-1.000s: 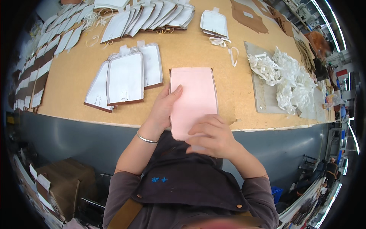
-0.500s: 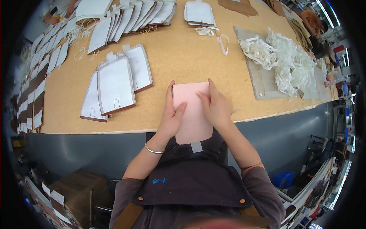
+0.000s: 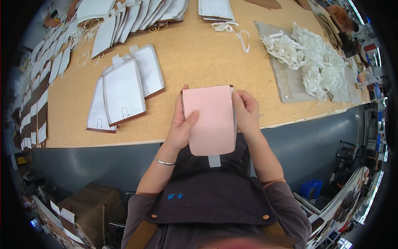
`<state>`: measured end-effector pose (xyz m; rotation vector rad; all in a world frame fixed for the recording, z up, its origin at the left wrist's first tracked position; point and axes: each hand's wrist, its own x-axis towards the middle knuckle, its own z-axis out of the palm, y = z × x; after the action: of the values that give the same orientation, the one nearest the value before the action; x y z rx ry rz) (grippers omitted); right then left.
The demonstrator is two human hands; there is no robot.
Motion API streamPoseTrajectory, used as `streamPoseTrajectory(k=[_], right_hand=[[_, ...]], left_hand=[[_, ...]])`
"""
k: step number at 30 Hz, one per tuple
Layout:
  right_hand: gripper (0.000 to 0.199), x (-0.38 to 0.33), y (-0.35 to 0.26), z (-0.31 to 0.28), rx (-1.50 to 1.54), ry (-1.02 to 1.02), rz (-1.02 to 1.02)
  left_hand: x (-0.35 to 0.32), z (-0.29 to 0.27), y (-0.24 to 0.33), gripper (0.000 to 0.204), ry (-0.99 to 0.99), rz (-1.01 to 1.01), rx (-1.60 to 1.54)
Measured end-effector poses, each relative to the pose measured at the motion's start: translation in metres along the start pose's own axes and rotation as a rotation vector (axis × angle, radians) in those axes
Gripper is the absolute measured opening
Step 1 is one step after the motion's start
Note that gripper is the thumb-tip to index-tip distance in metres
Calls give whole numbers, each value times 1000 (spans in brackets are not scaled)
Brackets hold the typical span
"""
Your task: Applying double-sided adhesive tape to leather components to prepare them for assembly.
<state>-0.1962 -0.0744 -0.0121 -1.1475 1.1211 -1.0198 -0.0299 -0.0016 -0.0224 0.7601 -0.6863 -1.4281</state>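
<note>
head view: a pink panel (image 3: 210, 122) with a rounded lower end is held over the near edge of the tan table (image 3: 199, 62), in front of the dark apron (image 3: 207, 199). the left hand (image 3: 180, 129) is clamped on its left side, thumb on the pink face, fingers mostly hidden behind. the right hand (image 3: 247, 111) has its fingers curled together at the upper right corner; i cannot tell whether they pinch it. a pale tab (image 3: 214, 161) sticks out below the rounded end.

to the left lie three overlapping white panels (image 3: 124, 93) with brown edges, the front one covering part of the other two. beyond them a fanned row of white pieces (image 3: 141, 16) crowds the far side, near a co-worker's hand (image 3: 71, 11). a white stack (image 3: 215, 9) lies straight ahead, with a ribbon loop (image 3: 243, 41) near it. to the right, a tangled heap of white ribbon (image 3: 313, 62) covers much of a grey sheet (image 3: 290, 93).
</note>
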Motion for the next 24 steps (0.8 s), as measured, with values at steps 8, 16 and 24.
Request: streamPoseTrajectory(k=[8, 16, 24], right_hand=[[11, 3, -15, 1, 1, 77, -289], [18, 2, -21, -4, -292, -200, -292], [18, 4, -31, -6, -357, -269, -392]], left_hand=[[-1, -5, -5, 64, -24, 16, 81], [0, -7, 11, 27, 76, 156, 508], [7, -6, 0, 13, 281, 335, 715]])
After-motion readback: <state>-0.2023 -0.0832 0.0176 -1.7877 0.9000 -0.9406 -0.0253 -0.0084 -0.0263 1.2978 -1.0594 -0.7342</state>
